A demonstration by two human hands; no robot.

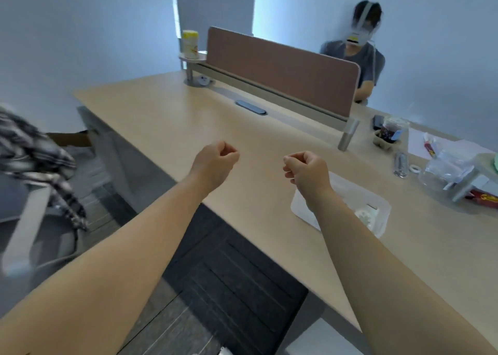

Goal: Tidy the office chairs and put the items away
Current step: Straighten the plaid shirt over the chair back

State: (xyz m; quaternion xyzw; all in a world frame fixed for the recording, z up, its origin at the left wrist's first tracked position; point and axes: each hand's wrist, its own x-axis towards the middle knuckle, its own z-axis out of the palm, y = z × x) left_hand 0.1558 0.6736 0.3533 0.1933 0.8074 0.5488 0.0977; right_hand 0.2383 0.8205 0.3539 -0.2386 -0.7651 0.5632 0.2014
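My left hand (215, 160) and my right hand (304, 170) are both held out over the light wooden desk (175, 123), each closed in a fist with nothing in it. An office chair (24, 220) stands at the far left, its grey armrest toward me and a black-and-white checked garment (35, 155) draped over its back. A white plastic tray (377, 214) lies on the desk under my right forearm, with small pale items inside. Loose items crowd the desk's right end: a clear plastic bag (444, 169), a jar of dark contents (392, 131) and papers (423, 142).
A brown divider screen (283, 66) runs along the desk's back edge, with a yellow canister (190, 43) on a small shelf at its left end. A person sits behind the screen at the far right. Dark carpet (231, 274) lies below the desk edge.
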